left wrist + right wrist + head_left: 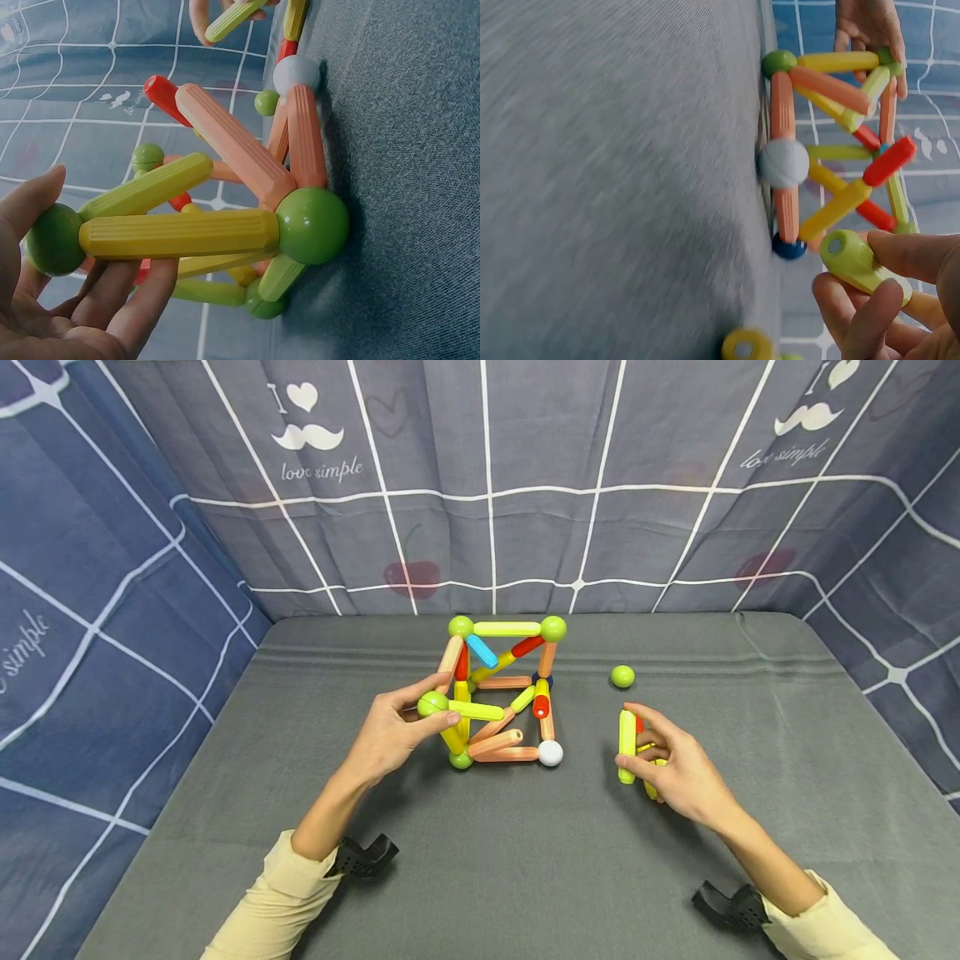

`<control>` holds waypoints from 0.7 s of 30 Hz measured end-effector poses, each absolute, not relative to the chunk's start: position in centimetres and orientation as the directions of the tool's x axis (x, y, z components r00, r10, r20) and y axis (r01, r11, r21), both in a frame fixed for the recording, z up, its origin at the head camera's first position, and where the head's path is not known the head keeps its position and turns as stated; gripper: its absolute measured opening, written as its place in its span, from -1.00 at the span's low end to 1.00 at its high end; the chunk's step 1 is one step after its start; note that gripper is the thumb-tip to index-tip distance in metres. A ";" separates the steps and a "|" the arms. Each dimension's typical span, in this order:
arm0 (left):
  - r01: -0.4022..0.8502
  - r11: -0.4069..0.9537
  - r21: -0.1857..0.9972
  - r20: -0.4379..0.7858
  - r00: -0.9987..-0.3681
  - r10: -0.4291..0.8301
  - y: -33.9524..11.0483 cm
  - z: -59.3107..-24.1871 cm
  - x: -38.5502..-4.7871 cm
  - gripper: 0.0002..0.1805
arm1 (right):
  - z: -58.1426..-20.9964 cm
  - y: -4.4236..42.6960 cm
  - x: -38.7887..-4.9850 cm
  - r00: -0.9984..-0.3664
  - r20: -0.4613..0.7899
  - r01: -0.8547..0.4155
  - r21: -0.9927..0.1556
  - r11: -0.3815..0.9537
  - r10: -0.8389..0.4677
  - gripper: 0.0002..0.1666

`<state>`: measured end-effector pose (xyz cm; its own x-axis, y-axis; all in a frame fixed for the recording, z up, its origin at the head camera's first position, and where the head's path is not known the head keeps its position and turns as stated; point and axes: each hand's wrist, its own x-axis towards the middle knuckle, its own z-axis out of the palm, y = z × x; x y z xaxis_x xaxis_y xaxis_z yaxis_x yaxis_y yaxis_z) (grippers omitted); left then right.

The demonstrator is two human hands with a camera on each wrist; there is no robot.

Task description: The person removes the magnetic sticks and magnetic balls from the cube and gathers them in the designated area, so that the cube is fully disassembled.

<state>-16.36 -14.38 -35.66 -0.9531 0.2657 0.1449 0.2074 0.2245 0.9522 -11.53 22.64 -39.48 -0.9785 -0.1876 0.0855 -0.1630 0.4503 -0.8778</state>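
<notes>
- L hand (392, 727) pinching grn ball (429, 702) at near upper L corner of stick-&-ball frame (507, 629)
- R hand (682, 772) pinching yel-grn stick (627, 745), red/yel pcs (650, 788) partly hidden behind
- Frame on gry cloth (525, 860), btwn hands
- Loose lime ball (622, 677) R of frame, beyond R hand

A gray tabletop (525, 877) lay before a patterned curtain (645, 427).
White hearts (302, 397), mustaches (307, 437) and lettering (322, 470), plus reddish cherries (429, 577), decorated its white-lined cloth.

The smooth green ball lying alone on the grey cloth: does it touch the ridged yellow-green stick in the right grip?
Apart. The head view shows grey cloth between the green ball and the upper end of the yellow-green stick.
</notes>
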 end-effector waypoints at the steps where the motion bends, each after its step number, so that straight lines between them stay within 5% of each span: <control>1: 0.207 0.227 0.952 0.144 -0.953 0.265 -14.4 -35.7 -16.4 -0.39 | -39.6 23.0 -11.4 -0.980 0.090 -0.165 -0.870 0.464 -0.180 -0.19; 21: 0.204 0.230 0.952 0.141 -0.954 0.264 -14.3 -35.7 -16.5 -0.39 | -40.4 29.2 -10.5 -0.992 0.069 -0.122 -0.758 0.641 -0.107 -0.21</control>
